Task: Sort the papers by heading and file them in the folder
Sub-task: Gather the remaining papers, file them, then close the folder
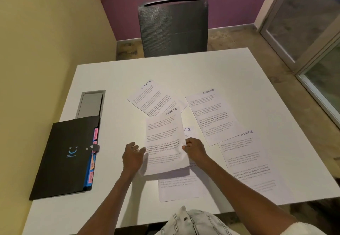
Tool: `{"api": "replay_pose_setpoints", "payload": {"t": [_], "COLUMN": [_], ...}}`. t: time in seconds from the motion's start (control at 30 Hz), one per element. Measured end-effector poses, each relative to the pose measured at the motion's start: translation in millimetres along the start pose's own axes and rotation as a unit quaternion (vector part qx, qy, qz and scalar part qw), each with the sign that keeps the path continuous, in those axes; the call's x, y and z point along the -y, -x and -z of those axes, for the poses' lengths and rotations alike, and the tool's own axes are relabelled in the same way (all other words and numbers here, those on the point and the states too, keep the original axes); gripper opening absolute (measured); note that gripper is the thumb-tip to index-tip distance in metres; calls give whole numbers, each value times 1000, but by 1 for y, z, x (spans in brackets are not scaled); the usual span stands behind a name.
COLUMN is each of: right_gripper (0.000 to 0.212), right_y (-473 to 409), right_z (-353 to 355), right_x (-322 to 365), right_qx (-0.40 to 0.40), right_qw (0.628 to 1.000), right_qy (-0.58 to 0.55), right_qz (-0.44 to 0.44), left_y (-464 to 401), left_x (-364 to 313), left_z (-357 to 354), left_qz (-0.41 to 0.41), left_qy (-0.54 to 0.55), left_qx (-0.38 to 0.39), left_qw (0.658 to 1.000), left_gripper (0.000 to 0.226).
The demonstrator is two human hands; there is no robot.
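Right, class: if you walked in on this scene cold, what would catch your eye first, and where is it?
First, the two hands at the table's near middle, the left hand and right hand holding up a sheet headed SPORTS. Around it more sheets with the same heading lie spread on the white table. To the left lies a closed black folder with coloured tabs along its edge.
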State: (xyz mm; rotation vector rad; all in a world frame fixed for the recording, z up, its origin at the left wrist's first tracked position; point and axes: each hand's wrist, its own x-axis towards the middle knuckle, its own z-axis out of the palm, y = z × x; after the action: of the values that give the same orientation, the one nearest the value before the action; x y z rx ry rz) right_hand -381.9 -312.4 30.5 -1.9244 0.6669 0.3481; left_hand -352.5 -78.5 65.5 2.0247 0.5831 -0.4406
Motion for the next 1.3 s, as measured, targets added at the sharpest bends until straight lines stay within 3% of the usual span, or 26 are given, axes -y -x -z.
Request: {"api": "replay_pose_setpoints", "payload": {"t": [0.1,0.2,0.23,0.33,0.4,0.5,0.67,0.8,0.87,0.97,1.07,1.17,1.3], "right_gripper": [5,3,2,5,3,8,10,12,12,40,67,77,85], "right_y": [1,3,4,7,9,11,11,1,-9,-19,-25,-25,-22], "right_z": [28,50,55,66,71,75,84,104,120,145,168,184,195], "right_x": [3,1,0,-2,-3,-6,-14,-41,-64,-92,-118,-139,-159], "right_qx": [29,50,52,50,47,22,-34,-97,-155,-203,-226,-240,-238], "right_qw": [998,995,994,993,993,995,996,987,985,972,932,910,904], "right_qy": [-53,-89,-98,-104,-105,-95,-73,-125,-58,56,200,218,242], "right_qz": [12,17,19,26,29,31,45,-39,-50,-101,-199,-259,-258], "left_y": [-4,-2,-2,6,12,20,31,39,41,45,48,59,67], "left_x": [-19,-36,-38,-51,-59,-72,-84,-89,-88,-85,-85,-91,-90], "left_z": [3,1,-1,-9,-17,-27,-44,-58,-64,-68,-74,-76,-81], "left_qz": [18,42,37,3,6,-12,-24,-22,-29,-16,-5,5,4], "left_qy": [42,125,130,177,221,232,255,254,242,231,228,217,192], "left_qx": [20,122,157,228,242,211,183,194,176,169,150,145,148], "left_qw": [999,984,978,958,945,950,949,947,954,958,962,965,970], "left_gripper": [82,90,84,38,29,20,24,29,30,34,34,33,34]}}
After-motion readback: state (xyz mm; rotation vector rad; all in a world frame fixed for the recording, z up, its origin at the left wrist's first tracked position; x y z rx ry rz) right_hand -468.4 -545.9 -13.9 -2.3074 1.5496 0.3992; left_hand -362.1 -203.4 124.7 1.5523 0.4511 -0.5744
